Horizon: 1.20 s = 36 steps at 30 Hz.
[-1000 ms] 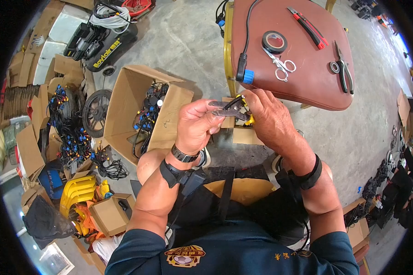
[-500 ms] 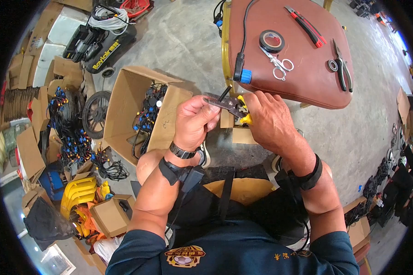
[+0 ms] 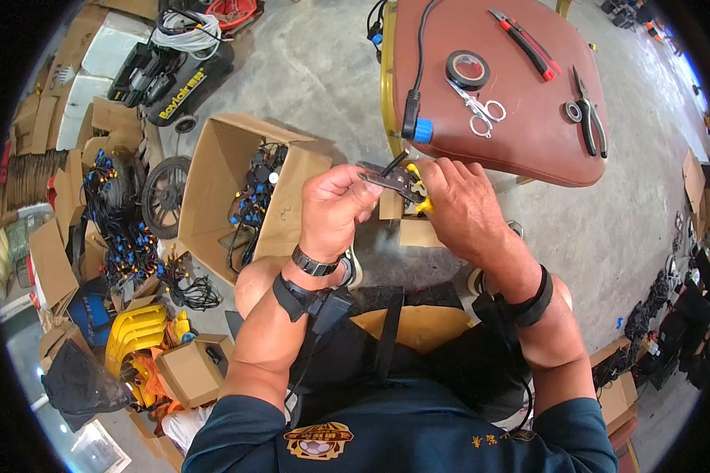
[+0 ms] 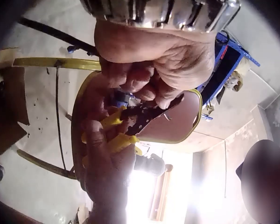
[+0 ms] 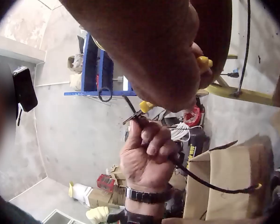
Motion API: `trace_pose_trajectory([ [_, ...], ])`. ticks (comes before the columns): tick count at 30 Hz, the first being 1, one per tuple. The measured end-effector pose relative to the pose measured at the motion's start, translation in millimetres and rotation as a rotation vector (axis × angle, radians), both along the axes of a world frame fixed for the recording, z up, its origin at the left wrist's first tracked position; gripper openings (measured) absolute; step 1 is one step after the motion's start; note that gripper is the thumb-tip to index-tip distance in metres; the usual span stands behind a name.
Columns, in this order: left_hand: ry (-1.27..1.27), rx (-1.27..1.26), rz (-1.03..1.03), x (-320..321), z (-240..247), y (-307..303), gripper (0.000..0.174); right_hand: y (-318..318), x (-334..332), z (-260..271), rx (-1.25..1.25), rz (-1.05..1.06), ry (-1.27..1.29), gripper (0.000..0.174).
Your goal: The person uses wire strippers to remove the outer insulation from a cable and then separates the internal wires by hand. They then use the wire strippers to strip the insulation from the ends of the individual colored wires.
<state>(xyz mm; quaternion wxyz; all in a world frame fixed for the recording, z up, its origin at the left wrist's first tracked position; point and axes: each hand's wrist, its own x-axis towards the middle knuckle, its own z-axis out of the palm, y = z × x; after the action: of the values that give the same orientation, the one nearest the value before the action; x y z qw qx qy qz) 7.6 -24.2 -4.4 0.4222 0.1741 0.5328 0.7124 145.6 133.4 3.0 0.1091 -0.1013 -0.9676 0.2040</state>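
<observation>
My right hand (image 3: 464, 206) grips the yellow handles of a dark stripping tool (image 3: 394, 180), whose jaws lie around a black cable (image 3: 398, 161). The cable's short end sticks up past the tool. My left hand (image 3: 333, 211) pinches the cable close to the jaws, its thumb by the tool's tip. In the left wrist view the tool's yellow handles (image 4: 116, 143) lie in the right hand's fingers. The right wrist view shows the cable (image 5: 210, 185) trailing from the left hand (image 5: 147, 156) to one side.
On the red-brown chair seat (image 3: 528, 134) lie a tape roll (image 3: 481, 78), scissors (image 3: 478, 108), a cutter knife (image 3: 528, 49), pliers (image 3: 590, 118) and a cable with a blue connector (image 3: 422, 131). An open carton (image 3: 304, 177) of cables stands left of the seat; a compressor (image 3: 183, 93) is beyond.
Both hands and the tool have shifted slightly left since the earliest frame. Compared with half a second ago, the cable's upper end leans further right. The grips look the same.
</observation>
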Motion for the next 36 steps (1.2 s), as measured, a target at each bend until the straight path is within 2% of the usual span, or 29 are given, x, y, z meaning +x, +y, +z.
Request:
trace_pose_trajectory([
  [5, -0.23, 0.143, -0.095, 3.8, 4.5, -3.4, 0.011, 5.8, -3.6, -3.3, 0.025, -0.003, 0.144, 0.031],
  [8, -0.236, 0.16, -0.125, -0.2, 0.0, -5.4, 0.018, 5.4, -3.6, -3.7, 0.029, -0.002, 0.134, 0.031],
  [17, -0.045, 0.062, -0.05, -5.0, -5.9, -1.6, 0.01, 4.1, -1.9, 2.5, 0.04, -0.02, -0.003, 0.021],
  [20, 0.103, -0.187, 0.066, -0.8, 4.5, 3.6, 0.011, 4.9, -2.1, 4.3, 0.001, -0.026, -0.04, 0.019],
  [23, 0.312, -0.234, 0.149, 4.3, 1.7, 11.4, 0.012, 5.2, -3.0, 1.3, -0.046, -0.038, -0.092, 0.018],
  [29, 0.175, -0.148, 0.044, -1.2, -9.2, -0.1, 0.009, -0.4, -1.7, -2.4, -0.08, -0.017, -0.07, 0.022],
  [32, -0.027, 0.0, -0.011, 2.2, -1.7, 0.0, 0.008, 2.0, -1.9, -8.6, -0.04, -0.009, 0.004, 0.026],
  [36, -0.21, 0.074, -0.115, -0.6, 3.1, -2.9, 0.014, 5.2, -2.4, -6.1, -0.021, 0.004, 0.038, 0.03],
])
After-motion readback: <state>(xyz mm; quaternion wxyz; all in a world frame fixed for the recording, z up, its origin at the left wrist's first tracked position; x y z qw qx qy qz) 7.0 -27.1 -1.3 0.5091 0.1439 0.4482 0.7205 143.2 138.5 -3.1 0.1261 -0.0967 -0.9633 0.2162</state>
